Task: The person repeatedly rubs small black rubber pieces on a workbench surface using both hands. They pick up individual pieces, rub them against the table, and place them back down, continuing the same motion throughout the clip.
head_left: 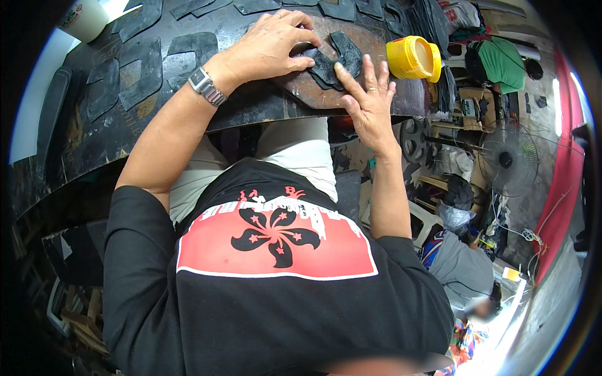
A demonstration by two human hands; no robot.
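- The left hand (266,47) is curling at the left edge of a black piece (351,53); its grip is showing thumb and fingers partly apart (whether they are pinching, I cannot tell).
- The right hand (373,103) is spreading its fingers wide, the index fingertip touching the piece's lower part; this grip is standing open and not closing around anything.
- The black piece is lying on a brown board (307,97) on the dark tabletop (244,106), its layers or flaps overlapping and leaving a V-shaped gap at the top.
- A yellow tub (406,57) is standing just right of the board, near the right hand.
- Work on this piece is apparently being carried on: both hands are touching it, and its gap is remaining unclosed.
- Other black pieces (149,56) are lying flat to the left and along the far side, seemingly waiting (whether any are finished, I cannot tell).
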